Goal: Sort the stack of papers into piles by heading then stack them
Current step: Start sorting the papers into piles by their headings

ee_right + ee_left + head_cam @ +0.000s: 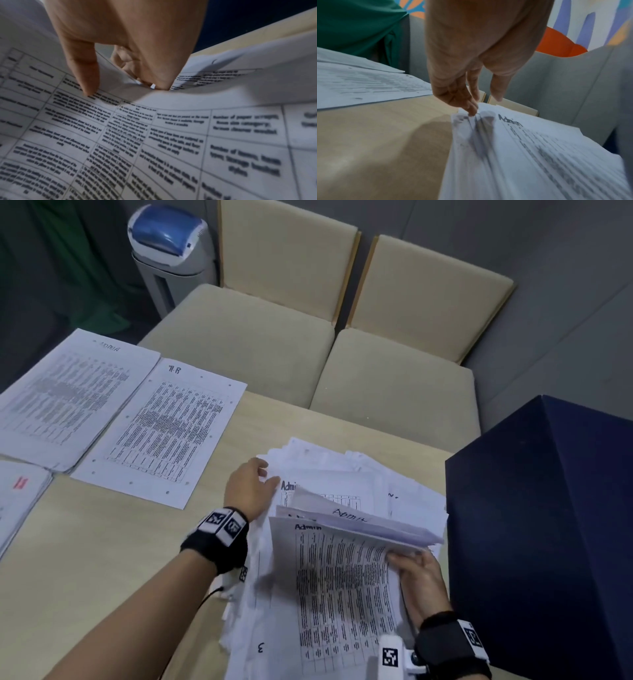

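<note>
1. Your right hand [419, 580] has its grip pinched on the right edge of several lifted sheets [346, 573], thumb on the printed face and fingers curled underneath; the top one is headed "Admin".
2. Your left hand [250, 486] lies with relaxed fingers at the far left corner of the unsorted stack [404, 494], fingertips [471, 111] touching the sheet edges without pinching. Press there so the stack stays square.
3. Before you lift, fan the held edge and check every heading reads "Admin"; I judge you hold more than one sheet.
4. The stack sits on the table [102, 559], just beside the dark blue box [548, 525].
5. Left of the stack lie the sorted piles: the HR pile [161, 433] nearer, the Admin pile [65, 395] beyond it. Carry flat, land corners aligned.
</note>
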`<state>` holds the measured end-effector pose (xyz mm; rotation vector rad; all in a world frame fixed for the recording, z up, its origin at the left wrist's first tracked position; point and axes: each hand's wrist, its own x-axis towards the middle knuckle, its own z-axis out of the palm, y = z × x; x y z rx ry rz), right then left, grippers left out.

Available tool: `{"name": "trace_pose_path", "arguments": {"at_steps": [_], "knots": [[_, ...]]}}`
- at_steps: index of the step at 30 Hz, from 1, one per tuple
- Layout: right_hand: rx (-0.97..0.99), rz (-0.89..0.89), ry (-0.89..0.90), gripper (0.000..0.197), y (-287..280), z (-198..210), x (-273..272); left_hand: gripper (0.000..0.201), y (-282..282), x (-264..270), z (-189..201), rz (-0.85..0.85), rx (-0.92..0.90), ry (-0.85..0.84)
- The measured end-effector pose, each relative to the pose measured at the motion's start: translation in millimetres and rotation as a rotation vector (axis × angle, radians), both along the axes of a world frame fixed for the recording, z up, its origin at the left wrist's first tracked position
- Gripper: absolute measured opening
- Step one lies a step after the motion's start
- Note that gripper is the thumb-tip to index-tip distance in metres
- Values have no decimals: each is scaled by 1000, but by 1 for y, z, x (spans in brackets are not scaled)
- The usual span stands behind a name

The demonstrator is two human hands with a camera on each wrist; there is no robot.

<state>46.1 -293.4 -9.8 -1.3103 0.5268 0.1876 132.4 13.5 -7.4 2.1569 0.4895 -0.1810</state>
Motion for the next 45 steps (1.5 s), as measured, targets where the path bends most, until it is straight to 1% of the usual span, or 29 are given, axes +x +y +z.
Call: {"name": "trace_pose_path", "arguments": {"at_steps": [2,4,6,7,9,11,13,15,16,18,20,21,24,26,27,28,29,30,31,32,33,34,35,37,40,41,42,44,45], "knots": [[-26,-23,34,31,-1,0,-3,22,-2,7,-1,29,53,-25],[-38,-25,66,28,7,6,1,9,-4,5,3,35,150,-120],[59,-35,117,38,4,14,-1,14,-5,-3,8,-15,243,-255],[98,-54,176,41,0,19,-3,15,-7,-9,13,-55,232,-326],[62,-27,138,41,6,15,1,15,-12,-23,25,-127,37,-426],[-2,-18,83,33,8,11,3,15,-21,-41,41,-162,-319,-397],[0,-7,44,42,6,4,6,13,-27,-59,55,-175,-633,-352],[49,16,30,47,6,4,8,18,-29,-70,62,-172,-805,-328],[54,13,45,45,5,4,10,23,-28,-73,64,-165,-836,-315],[39,38,57,29,6,9,11,30,-25,-74,67,-133,-844,-292],[10,23,79,46,5,10,13,34,-24,-72,72,-102,-877,-256],[10,3,100,48,3,8,14,35,-24,-71,73,-70,-900,-250],[-119,22,190,40,-7,3,11,21,-25,-61,76,114,-909,-267],[-183,-18,131,39,2,5,18,25,-23,-54,71,250,-978,-258],[-141,-20,153,40,5,8,20,27,-20,-50,67,313,-1036,-240],[-92,-45,221,41,7,21,17,28,-17,-47,64,364,-1076,-222],[-84,-6,311,43,10,28,12,28,-15,-44,62,400,-1081,-204],[-66,14,261,42,9,25,8,25,-14,-40,60,412,-1060,-185],[-50,-30,158,36,10,18,9,21,-13,-37,60,407,-1031,-170],[-13,-65,42,25,8,22,4,17,-14,-35,59,389,-997,-160],[10,-82,-10,11,0,17,4,15,-15,-33,60,365,-965,-153],[10,-97,-43,11,-6,14,2,14,-16,-32,59,339,-933,-149],[7,-86,-39,23,-7,7,8,14,-17,-31,60,297,-906,-148],[-1,25,-9,35,-3,8,9,15,-23,-32,67,164,-899,-139],[-182,145,76,30,7,16,10,17,-35,-40,86,-92,-988,-100],[-241,189,116,35,8,13,10,18,-37,-43,92,-160,-987,-84],[-290,219,161,46,10,13,10,21,-39,-45,93,-201,-967,-74],[-320,263,189,72,9,10,10,29,-37,-47,95,-172,-907,-87],[-307,265,175,77,7,8,9,37,-32,-46,90,-99,-910,-80]]}}
